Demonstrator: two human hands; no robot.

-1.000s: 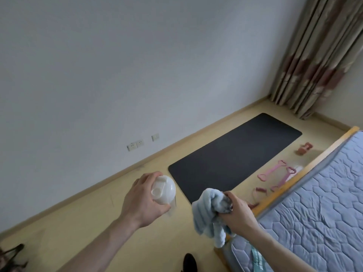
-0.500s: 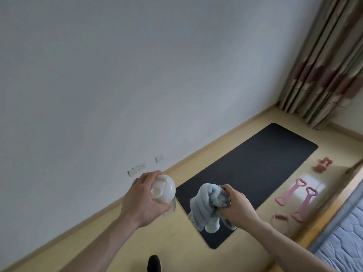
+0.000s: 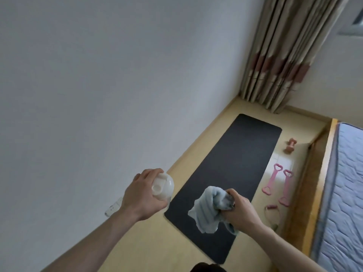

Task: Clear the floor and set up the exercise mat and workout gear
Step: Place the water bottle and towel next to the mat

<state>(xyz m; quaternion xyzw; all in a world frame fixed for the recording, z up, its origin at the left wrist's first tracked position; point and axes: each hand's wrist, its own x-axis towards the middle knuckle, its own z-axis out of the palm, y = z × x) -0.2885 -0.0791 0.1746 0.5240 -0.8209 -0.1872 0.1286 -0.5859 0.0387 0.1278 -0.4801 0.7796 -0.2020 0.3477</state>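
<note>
**Bottle and towel held above the laid-out mat**

A white plastic bottle with a domed lid [image 3: 164,186] is gripped from above by the left hand [image 3: 143,195], the fingers curled round its top. A bunched light-blue towel [image 3: 206,208] is clutched in the right hand [image 3: 238,210] and is seen hanging over the near end of the black rectangular exercise mat [image 3: 231,169]. The mat is spread flat on the yellow wooden floor [image 3: 153,248], parallel to the grey wall. To the right of the mat, two pink resistance bands with heart-shaped handles [image 3: 279,185] are laid side by side. Beyond them, near the mat's far right corner, a pink dumbbell [image 3: 290,145] is set. A skipping rope with pink handles [image 3: 272,213] is placed nearer, right of the mat.
</note>
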